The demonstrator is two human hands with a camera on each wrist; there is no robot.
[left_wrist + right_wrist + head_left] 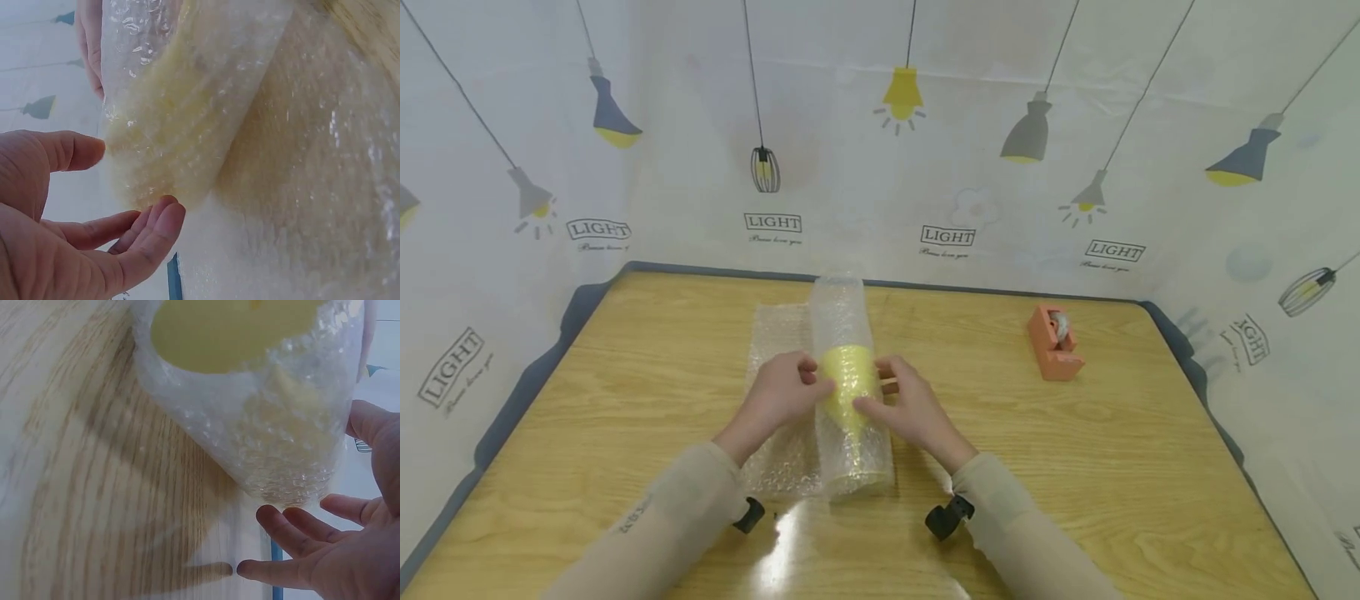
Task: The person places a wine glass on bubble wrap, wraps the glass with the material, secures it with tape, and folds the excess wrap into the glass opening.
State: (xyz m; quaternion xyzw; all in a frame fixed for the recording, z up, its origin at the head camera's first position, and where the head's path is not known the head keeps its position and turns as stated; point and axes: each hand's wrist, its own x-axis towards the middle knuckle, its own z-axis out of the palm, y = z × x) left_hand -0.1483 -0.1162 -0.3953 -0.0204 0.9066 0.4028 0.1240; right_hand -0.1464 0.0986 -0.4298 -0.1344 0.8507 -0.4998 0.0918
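From here I see a yellow object, clear bubble-dotted wrap, a coral (almost salmon) tape dispenser, a wood-grained tan table.

Looking from the head and from each wrist.
Facing forward and down over the table to the backdrop from the head; peering close, turned sideways, at the bubble wrap from either wrist; sharing it between all three.

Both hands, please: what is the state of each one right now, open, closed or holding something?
Left hand: fingers curved, holding one side of the bubble-wrap roll.
Right hand: fingers curved, holding the roll's other side.
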